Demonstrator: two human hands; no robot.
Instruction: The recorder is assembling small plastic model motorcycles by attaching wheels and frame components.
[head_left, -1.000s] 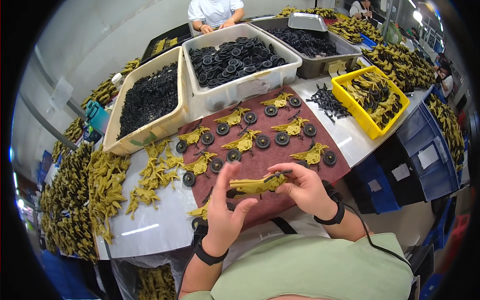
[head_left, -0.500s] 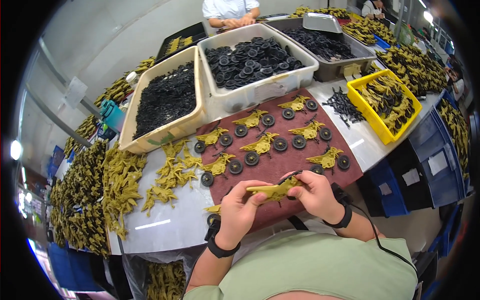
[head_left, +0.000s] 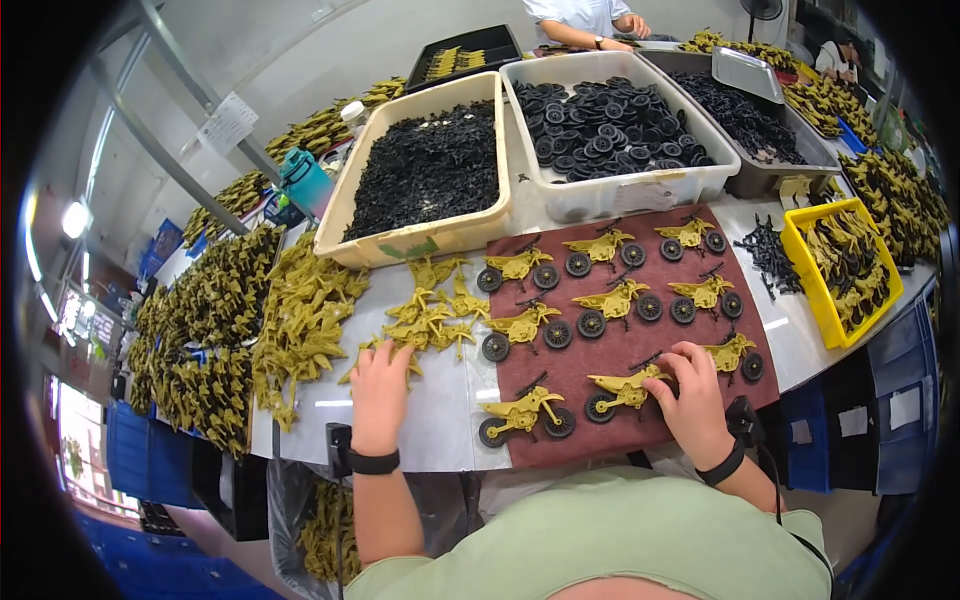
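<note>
Near the front of a maroon mat [head_left: 545, 365] lies a yellow toy motorcycle [head_left: 620, 388] with a black rear wheel. My right hand [head_left: 697, 405] has thumb and fingers closed around its front end, hiding the front wheel. Several similar toy motorcycles with black wheels and handlebars lie in rows on the mat; one [head_left: 522, 410] rests just left of the held one. My left hand [head_left: 380, 395] reaches over loose yellow motorcycle bodies [head_left: 425, 322] left of the mat, its fingers spread. Whether its fingertips touch a body beneath them cannot be seen.
Behind the mat stand a cream tub [head_left: 330, 240] of small black parts and a white tub [head_left: 640, 190] of black wheels. A yellow crate [head_left: 835, 325] holds toy motorcycles at right. Yellow bodies [head_left: 300, 320] are heaped at left, near a teal bottle [head_left: 305, 180]. Another person [head_left: 580, 20] works opposite.
The toy motorcycle both hands held up is now down on the mat's front row, under my right hand. My left hand has moved left to the loose bodies. The view has shifted left.
</note>
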